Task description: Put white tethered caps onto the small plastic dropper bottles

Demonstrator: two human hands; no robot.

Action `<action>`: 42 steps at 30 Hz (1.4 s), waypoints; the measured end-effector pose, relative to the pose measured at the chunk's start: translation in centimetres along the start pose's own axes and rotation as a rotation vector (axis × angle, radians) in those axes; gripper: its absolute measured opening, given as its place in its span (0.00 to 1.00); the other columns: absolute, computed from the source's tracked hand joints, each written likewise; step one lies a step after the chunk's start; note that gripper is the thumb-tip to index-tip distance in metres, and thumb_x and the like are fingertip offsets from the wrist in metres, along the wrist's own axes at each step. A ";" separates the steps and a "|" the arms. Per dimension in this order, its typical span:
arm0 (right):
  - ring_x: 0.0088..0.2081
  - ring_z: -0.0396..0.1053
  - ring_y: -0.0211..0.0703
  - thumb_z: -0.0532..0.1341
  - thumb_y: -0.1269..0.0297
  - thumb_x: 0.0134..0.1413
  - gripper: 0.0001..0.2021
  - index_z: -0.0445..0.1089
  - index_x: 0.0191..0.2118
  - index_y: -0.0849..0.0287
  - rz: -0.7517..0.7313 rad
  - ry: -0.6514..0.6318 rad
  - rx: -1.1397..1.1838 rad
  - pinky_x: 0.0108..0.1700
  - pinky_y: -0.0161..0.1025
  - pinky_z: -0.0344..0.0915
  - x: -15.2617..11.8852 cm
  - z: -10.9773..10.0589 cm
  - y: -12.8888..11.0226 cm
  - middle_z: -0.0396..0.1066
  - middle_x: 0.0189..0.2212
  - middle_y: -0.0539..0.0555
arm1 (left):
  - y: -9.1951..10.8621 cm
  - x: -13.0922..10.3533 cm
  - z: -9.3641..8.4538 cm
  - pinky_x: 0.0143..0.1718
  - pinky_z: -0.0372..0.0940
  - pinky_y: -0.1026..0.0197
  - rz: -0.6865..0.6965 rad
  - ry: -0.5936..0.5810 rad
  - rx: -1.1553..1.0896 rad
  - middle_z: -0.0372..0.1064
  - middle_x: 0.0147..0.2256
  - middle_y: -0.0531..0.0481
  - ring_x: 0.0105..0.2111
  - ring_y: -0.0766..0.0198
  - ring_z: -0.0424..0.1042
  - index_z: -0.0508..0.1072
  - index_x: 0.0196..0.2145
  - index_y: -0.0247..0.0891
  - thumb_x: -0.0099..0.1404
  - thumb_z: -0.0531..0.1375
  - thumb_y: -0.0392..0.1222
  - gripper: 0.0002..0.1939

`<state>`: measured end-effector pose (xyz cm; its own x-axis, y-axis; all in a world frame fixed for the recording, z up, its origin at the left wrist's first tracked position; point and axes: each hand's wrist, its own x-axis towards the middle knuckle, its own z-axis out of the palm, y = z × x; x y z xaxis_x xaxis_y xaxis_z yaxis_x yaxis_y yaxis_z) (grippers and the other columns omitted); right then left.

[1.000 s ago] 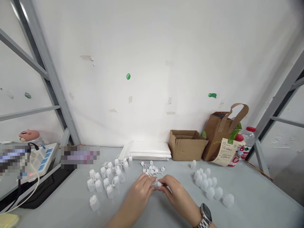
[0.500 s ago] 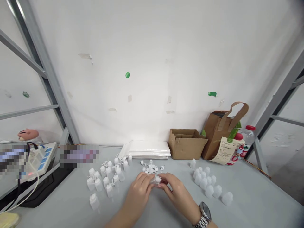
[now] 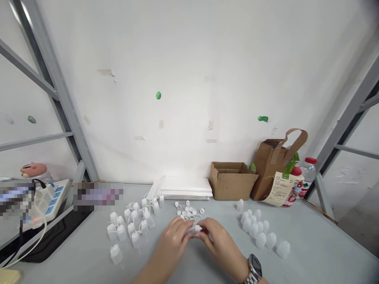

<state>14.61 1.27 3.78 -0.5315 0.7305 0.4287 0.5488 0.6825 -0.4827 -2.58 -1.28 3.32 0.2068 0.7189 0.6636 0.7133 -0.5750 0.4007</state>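
Observation:
A small translucent bottle (image 3: 191,230) with a white pointed tip lies sideways between my two hands, low in the centre. My left hand (image 3: 174,238) is wrapped round its body. The fingers of my right hand (image 3: 215,236) pinch around the tip end at the bottle's right. Just beyond my hands is a loose pile of small white caps (image 3: 188,210). To the left stand several capped bottles (image 3: 135,239), many with thin looped straps. On the right are several translucent bottles (image 3: 254,230) without visible caps.
At the wall lie white flat packages (image 3: 186,187), beside an open cardboard box (image 3: 232,185). A brown paper bag (image 3: 265,169) and a red-capped bottle (image 3: 308,170) stand at the right back. A power strip (image 3: 55,201) and black mat (image 3: 59,236) are at the left.
The bottle's white pointed tip now shows more clearly between my hands, and my right fingers have shifted slightly around it. The whole view has moved a little.

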 end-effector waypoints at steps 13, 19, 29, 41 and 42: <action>0.29 0.65 0.42 0.50 0.66 0.60 0.07 0.62 0.32 0.58 -0.029 0.007 -0.144 0.31 0.37 0.61 0.2 0.3 -0.2 0.67 0.27 0.51 | -0.1 -0.2 0.0 0.35 0.68 0.59 -0.025 -0.038 -0.019 0.72 0.33 0.49 0.35 0.62 0.70 0.69 0.41 0.41 0.61 0.53 0.34 0.11; 0.30 0.64 0.44 0.53 0.72 0.58 0.06 0.63 0.40 0.58 -0.207 0.030 -0.243 0.33 0.39 0.60 0.3 -0.3 -0.1 0.68 0.30 0.53 | 0.2 -0.2 -0.3 0.41 0.67 0.59 -0.275 -0.134 -0.144 0.71 0.37 0.51 0.38 0.64 0.70 0.55 0.56 0.47 0.58 0.53 0.31 0.29; 0.29 0.63 0.43 0.50 0.68 0.60 0.09 0.62 0.30 0.59 -0.144 0.027 -0.195 0.32 0.38 0.59 0.1 0.2 0.2 0.67 0.27 0.53 | -0.3 -0.4 -0.2 0.44 0.66 0.56 -0.127 -0.226 -0.171 0.68 0.41 0.47 0.43 0.63 0.68 0.40 0.61 0.49 0.60 0.46 0.27 0.34; 0.33 0.66 0.44 0.50 0.63 0.60 0.08 0.64 0.38 0.58 -0.048 0.012 -0.106 0.34 0.38 0.60 0.4 -0.1 -0.3 0.69 0.32 0.54 | 0.0 -0.1 -0.2 0.38 0.68 0.59 -0.096 -0.170 -0.028 0.70 0.37 0.47 0.38 0.63 0.70 0.42 0.61 0.45 0.60 0.46 0.27 0.33; 0.31 0.65 0.45 0.49 0.64 0.61 0.08 0.64 0.37 0.58 -0.110 0.002 -0.167 0.34 0.39 0.59 0.4 -0.3 -0.2 0.69 0.30 0.54 | 0.0 0.0 -0.3 0.38 0.68 0.59 -0.124 -0.175 -0.039 0.70 0.37 0.48 0.38 0.63 0.70 0.42 0.60 0.46 0.59 0.47 0.26 0.34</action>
<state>14.46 1.46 4.29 -0.5929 0.6516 0.4732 0.5871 0.7520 -0.2997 -2.78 -1.43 3.48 0.2347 0.8400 0.4892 0.7144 -0.4903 0.4992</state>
